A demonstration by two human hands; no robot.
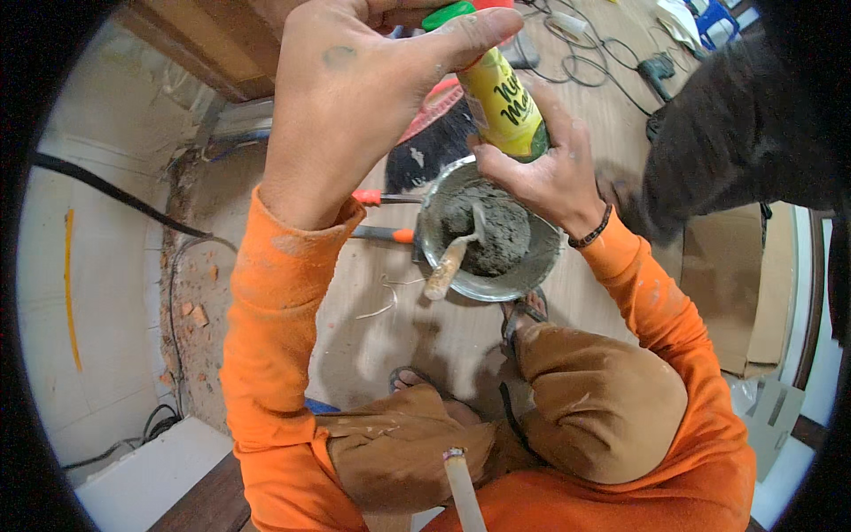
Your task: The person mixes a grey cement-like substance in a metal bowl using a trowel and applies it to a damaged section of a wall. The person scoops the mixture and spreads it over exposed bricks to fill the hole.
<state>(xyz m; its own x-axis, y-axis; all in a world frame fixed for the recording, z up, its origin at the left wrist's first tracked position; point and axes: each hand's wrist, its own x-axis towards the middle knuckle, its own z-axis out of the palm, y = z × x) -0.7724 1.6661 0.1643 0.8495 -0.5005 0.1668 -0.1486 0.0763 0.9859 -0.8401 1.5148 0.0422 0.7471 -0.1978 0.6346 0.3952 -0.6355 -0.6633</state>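
Note:
My left hand is closed at the green cap of a yellow-labelled bottle, thumb across its top; some fingertips are cut off by the upper edge. My right hand grips the bottle's lower part. Below them a metal bowl holds grey mortar, with a wooden-handled trowel resting in it. Tools with red and orange grips lie beside the bowl. A cigarette juts up from the bottom of the view, above my lap.
Another person's dark-clothed leg is close at right. A drill and cables lie behind. Cardboard stands at right. At left are a wall, a black cable and broken orange rubble along the floor edge.

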